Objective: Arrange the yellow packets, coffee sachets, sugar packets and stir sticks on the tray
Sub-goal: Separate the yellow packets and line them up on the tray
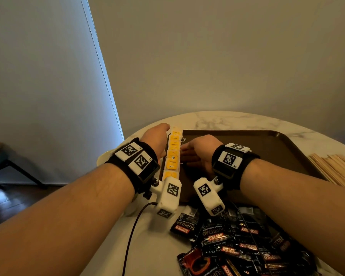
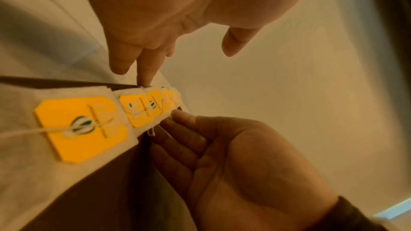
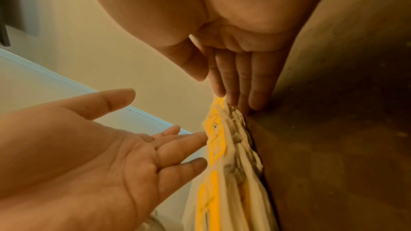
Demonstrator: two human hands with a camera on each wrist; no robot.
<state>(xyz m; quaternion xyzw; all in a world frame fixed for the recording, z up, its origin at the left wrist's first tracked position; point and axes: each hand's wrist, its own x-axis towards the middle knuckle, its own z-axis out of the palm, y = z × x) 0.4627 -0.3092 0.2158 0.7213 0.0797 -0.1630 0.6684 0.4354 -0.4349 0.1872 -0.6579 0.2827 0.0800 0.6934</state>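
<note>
At the far left, off the tabletop [image 1: 237,120], a dark stool or bench [image 1: 0,162] stands on the floor beside a pale window blind [image 1: 38,76]. The left hand [image 1: 156,137] reaches along the left edge of the brown tray [image 1: 267,148], its fingers [image 2: 145,69] straight and loosely spread, fingertips touching the outer side of the row of yellow packets [image 1: 173,154]; it grips nothing. The yellow packets, white sachets with yellow tags and thin strings, lie overlapping in a single line along the tray's left edge, running from near to far. Just right of the row, the right hand [image 1: 199,150] rests inside the tray with its fingers [image 3: 255,83] straight and close together, their tips against the inner side of the row, so the packets sit between the two flat hands. Each wrist carries a black strap with white marker blocks. On the near part of the tabletop, in front of the tray, a heap of black coffee sachets [image 1: 237,242] lies scattered, and a dark cable [image 1: 131,232] trails off the near edge. At the far right, a bundle of pale wooden stir sticks [image 1: 335,168] lies on the tabletop against the tray's right rim. No sugar packets can be picked out.
</note>
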